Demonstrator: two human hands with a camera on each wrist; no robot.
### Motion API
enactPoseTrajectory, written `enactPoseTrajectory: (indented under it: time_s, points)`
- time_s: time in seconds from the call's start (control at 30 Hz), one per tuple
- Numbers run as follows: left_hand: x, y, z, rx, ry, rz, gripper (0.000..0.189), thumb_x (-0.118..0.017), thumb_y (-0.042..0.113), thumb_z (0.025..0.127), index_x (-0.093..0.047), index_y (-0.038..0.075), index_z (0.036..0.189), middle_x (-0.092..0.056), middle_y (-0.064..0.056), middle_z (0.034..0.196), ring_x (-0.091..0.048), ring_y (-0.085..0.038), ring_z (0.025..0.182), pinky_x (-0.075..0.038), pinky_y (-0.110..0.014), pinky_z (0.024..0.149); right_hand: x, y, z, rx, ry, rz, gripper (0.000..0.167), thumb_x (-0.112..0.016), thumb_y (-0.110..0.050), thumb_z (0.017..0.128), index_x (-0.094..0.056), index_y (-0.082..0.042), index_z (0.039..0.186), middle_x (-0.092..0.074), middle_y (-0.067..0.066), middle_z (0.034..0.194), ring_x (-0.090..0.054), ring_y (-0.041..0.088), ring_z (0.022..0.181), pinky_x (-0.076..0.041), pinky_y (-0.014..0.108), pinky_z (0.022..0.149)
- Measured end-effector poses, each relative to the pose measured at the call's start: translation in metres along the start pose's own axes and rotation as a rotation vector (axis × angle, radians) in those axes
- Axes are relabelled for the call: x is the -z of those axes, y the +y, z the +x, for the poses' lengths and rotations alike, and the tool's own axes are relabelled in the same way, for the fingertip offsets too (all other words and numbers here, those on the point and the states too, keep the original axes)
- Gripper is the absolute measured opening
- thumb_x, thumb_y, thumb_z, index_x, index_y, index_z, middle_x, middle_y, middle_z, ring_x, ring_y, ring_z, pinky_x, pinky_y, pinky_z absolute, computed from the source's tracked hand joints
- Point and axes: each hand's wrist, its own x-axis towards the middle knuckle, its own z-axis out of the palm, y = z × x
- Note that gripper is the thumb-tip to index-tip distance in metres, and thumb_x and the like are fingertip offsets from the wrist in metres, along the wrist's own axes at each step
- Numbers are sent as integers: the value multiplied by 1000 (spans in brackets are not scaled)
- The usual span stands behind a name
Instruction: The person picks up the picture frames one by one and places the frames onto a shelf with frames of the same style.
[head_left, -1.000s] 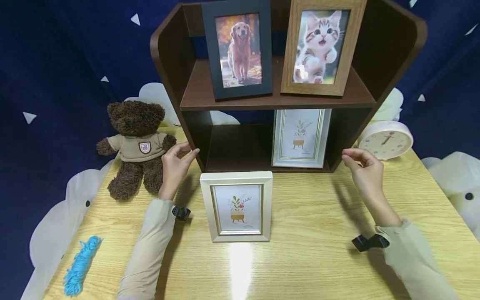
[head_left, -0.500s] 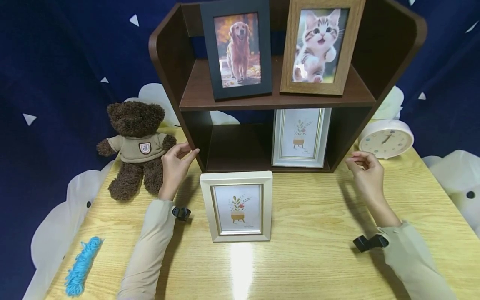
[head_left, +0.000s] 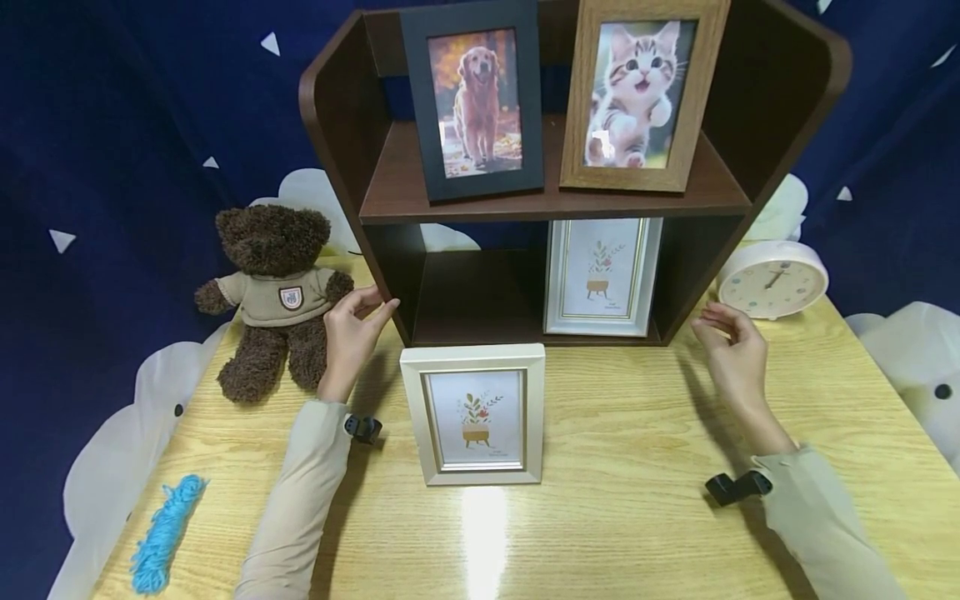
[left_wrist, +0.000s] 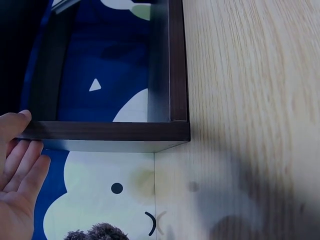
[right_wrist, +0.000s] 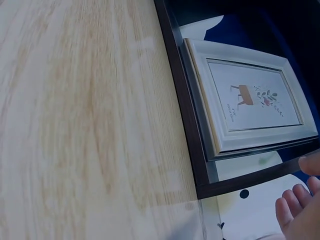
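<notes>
A dark brown two-tier shelf [head_left: 555,202] stands on the wooden table. My left hand [head_left: 352,337] pinches the front edge of its left side panel; in the left wrist view the thumb lies on one side of the panel [left_wrist: 110,131] and the fingers on the other. Just off the right panel is my right hand [head_left: 731,350], its fingers loosely bent around nothing. A white picture frame [head_left: 603,321] leans in the lower tier at right. The upper tier holds a dark frame with a dog photo [head_left: 480,108] and a wooden frame with a cat photo [head_left: 637,100].
A cream picture frame [head_left: 472,357] stands on the table [head_left: 615,517] in front of the shelf. To the left sit a brown teddy bear [head_left: 273,296] and a bundle of blue yarn [head_left: 167,533]. A round clock [head_left: 774,282] stands at the right, behind the right hand.
My right hand has drawn a little to the right, away from the shelf's right panel. The left hand stays on the left panel, and the shelf and frames have not moved.
</notes>
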Motion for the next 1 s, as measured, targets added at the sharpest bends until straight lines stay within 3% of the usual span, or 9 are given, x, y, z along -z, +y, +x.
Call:
enactPoseTrajectory:
  time_s: [0.1,0.27,0.4,0.5,0.7,0.77,0.9,1.0]
  points:
    - [-2,-12,2,1,2,-13,24,-75,2,79,-68,-11,98,-68,-25,95,-67,-37,89,-58,-37,84,0,3,1,21,-1,23,27,-63,8,84,-65,-13,102,-64,-11,89,-60,-1,85,-50,3,74]
    - [-1,-11,1,9,-6,12,25,-75,5,81,-68,-9,101,-69,-22,96,-68,-33,90,-57,-27,83,0,8,4,59,-9,-4,34,-67,4,84,-60,7,117,-65,-9,94,-60,-1,88,-50,4,77]
    - [1,-9,0,3,-24,45,25,-72,3,84,-67,-9,105,-68,-23,98,-68,-33,91,-57,-23,83,-1,7,5,36,-11,21,35,-69,1,84,-61,6,118,-66,-8,94,-62,0,86,-51,4,76]
    - [4,-2,-3,-1,-46,52,25,-68,1,85,-66,-9,108,-68,-24,99,-67,-34,92,-56,-27,86,-2,6,5,25,-16,31,35,-70,0,84,-62,2,118,-66,-11,93,-62,-1,85,-51,5,75]
    - [13,1,-6,29,-161,108,29,-66,3,89,-63,-8,115,-66,-23,107,-65,-33,97,-56,-38,88,-3,2,8,29,-9,72,32,-70,1,83,-64,-1,115,-65,-11,92,-62,2,88,-51,5,77]
    - [17,-4,-8,40,-207,124,30,-66,7,89,-63,-6,117,-66,-22,109,-65,-31,99,-56,-37,88,-3,1,8,33,-11,90,33,-69,3,83,-64,-1,115,-65,-10,93,-62,4,89,-51,6,79]
    - [30,-4,-16,89,-312,122,31,-64,12,92,-63,-5,118,-66,-21,113,-65,-31,101,-56,-27,87,-3,-2,9,39,-25,117,32,-68,4,83,-64,-1,114,-66,-9,93,-62,3,90,-52,7,79]
    - [40,-4,-24,150,-398,119,34,-63,19,93,-63,-2,119,-66,-17,114,-66,-23,100,-55,-16,84,-3,-4,9,39,-22,125,29,-69,4,83,-65,-5,110,-66,-9,92,-63,3,88,-52,7,79]
